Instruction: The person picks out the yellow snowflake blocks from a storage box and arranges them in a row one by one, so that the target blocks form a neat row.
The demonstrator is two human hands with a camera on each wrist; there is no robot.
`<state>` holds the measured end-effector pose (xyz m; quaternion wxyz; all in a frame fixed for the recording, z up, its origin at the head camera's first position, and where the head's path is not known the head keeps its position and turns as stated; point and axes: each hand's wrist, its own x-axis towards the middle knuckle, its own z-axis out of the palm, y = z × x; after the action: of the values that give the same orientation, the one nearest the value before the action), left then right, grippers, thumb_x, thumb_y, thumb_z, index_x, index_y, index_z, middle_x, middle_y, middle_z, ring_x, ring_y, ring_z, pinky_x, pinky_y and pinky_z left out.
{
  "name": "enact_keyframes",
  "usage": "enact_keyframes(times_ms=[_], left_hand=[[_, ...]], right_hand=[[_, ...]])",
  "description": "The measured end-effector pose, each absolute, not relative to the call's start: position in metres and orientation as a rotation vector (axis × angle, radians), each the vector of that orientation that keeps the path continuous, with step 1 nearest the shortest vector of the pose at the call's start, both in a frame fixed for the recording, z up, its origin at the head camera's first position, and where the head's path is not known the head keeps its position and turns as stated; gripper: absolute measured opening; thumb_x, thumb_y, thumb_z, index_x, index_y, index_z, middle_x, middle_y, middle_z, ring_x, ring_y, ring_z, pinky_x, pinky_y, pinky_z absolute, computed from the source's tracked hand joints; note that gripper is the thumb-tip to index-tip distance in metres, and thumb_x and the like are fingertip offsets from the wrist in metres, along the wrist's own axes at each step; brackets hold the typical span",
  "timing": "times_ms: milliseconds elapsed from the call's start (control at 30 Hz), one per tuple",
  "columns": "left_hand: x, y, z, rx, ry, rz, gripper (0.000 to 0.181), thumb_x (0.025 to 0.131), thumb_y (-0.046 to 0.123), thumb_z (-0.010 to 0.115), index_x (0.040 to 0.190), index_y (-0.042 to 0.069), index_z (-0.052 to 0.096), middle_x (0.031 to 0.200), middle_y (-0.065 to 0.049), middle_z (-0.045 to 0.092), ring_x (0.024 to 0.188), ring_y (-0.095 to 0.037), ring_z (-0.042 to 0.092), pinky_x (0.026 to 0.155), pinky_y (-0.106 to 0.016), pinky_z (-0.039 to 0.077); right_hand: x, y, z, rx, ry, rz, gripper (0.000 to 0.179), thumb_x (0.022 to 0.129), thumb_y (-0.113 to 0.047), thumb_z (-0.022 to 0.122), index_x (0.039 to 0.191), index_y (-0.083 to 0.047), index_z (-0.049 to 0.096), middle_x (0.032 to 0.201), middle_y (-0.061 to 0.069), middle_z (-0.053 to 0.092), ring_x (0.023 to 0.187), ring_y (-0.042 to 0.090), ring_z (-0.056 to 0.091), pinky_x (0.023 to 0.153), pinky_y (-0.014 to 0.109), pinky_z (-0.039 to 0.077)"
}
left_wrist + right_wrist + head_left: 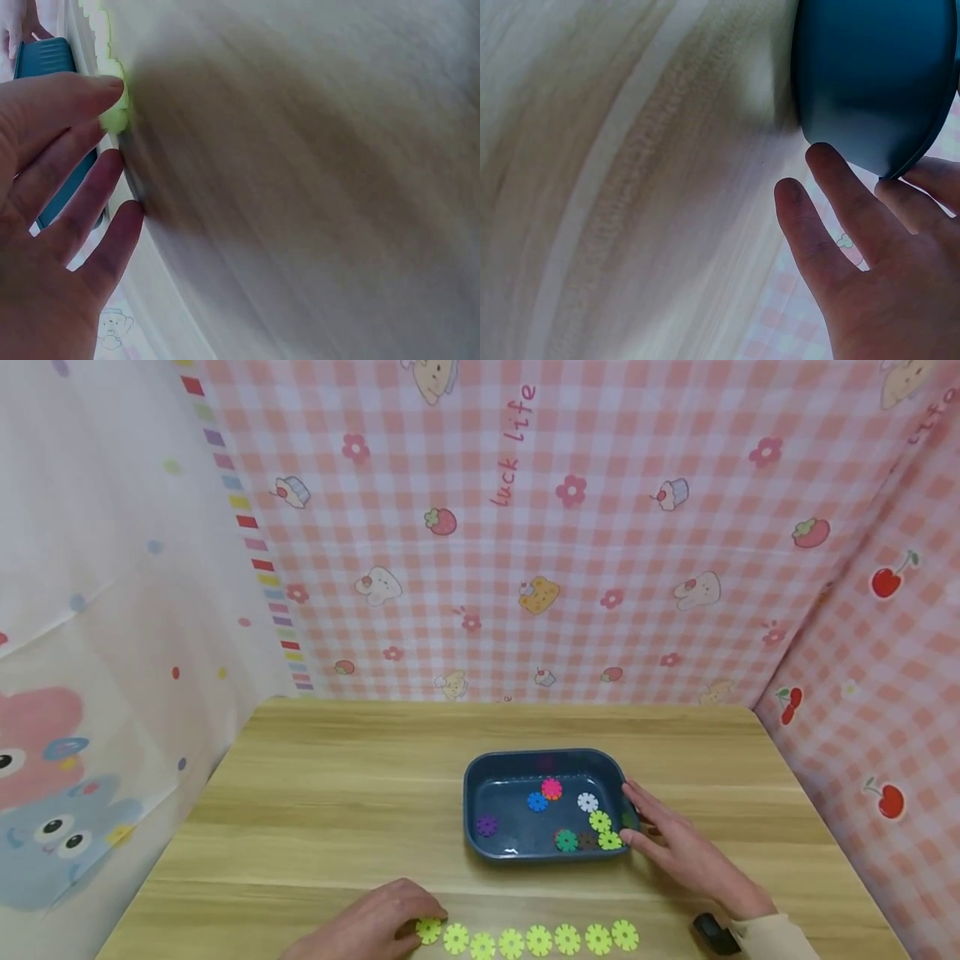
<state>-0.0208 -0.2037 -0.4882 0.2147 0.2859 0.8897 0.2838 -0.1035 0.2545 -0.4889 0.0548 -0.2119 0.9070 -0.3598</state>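
In the head view, my left hand [371, 922] is at the left end of a row of yellow-green snowflake discs [538, 940] on the table. Its thumb and index finger pinch the leftmost snowflake disc [428, 931]; the left wrist view shows the other fingers spread apart. My right hand [693, 856] touches the right end of a dark blue tray [480, 768], its fingers fairly straight along the rim and outer wall. Two yellow-green discs [600, 821] lie inside near that end, beside white [588, 802], brown and green [566, 840] ones.
Further left in the tray are pink [552, 788], blue [537, 802] and purple [487, 825] discs. The wooden table [337, 793] meets a pink checked cloth [510, 635] at the back. A black band [716, 933] is on the right wrist.
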Motion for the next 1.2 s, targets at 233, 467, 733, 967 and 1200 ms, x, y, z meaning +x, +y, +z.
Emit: enact_keyframes(times_ms=[233,467,733,967,1200], left_hand=[[-0.025,-0.203,-0.476,0.723,2.436,0.776,0.030,0.101,0.029,0.069,0.131,0.030,0.069,0.128,0.019,0.064,0.115,-0.003,0.058,0.103,-0.037,0.054],[-0.042,-0.182,-0.466,0.890,2.899,0.789,0.053,0.098,0.033,0.073,0.146,0.015,0.059,0.154,-0.001,0.052,0.139,-0.024,0.050,0.112,-0.051,0.046],[-0.076,-0.150,-0.467,0.706,2.976,0.860,0.082,0.100,0.054,0.060,0.162,0.007,0.034,0.172,-0.011,0.018,0.157,-0.034,0.018,0.122,-0.062,0.025],[-0.091,-0.135,-0.483,0.619,2.966,0.660,0.089,0.102,0.062,0.048,0.164,0.003,0.023,0.173,-0.015,0.011,0.158,-0.040,0.009,0.122,-0.068,0.016],[-0.097,-0.131,-0.485,0.628,2.972,0.563,0.091,0.101,0.061,0.050,0.163,0.000,0.023,0.173,-0.016,0.012,0.157,-0.042,0.011,0.120,-0.072,0.017]], right_hand=[[-0.103,0.255,-0.490,-0.672,2.762,-1.094,0.070,0.105,-0.032,0.062,0.161,-0.002,0.032,0.166,0.027,0.026,0.127,0.046,0.059,0.097,0.049,0.056],[-0.102,0.254,-0.492,-0.639,2.764,-1.085,0.071,0.105,-0.033,0.063,0.162,-0.003,0.033,0.166,0.025,0.026,0.128,0.045,0.059,0.098,0.050,0.055],[-0.103,0.254,-0.490,-0.644,2.777,-1.085,0.070,0.105,-0.034,0.062,0.162,-0.003,0.033,0.166,0.027,0.026,0.129,0.047,0.057,0.097,0.050,0.055],[-0.103,0.254,-0.492,-0.662,2.834,-1.001,0.070,0.105,-0.037,0.061,0.161,-0.004,0.034,0.166,0.024,0.029,0.145,0.048,0.039,0.111,0.064,0.041],[-0.101,0.252,-0.481,-0.683,2.933,-0.905,0.070,0.105,-0.039,0.062,0.160,-0.003,0.037,0.166,0.022,0.030,0.148,0.047,0.034,0.115,0.066,0.034]])
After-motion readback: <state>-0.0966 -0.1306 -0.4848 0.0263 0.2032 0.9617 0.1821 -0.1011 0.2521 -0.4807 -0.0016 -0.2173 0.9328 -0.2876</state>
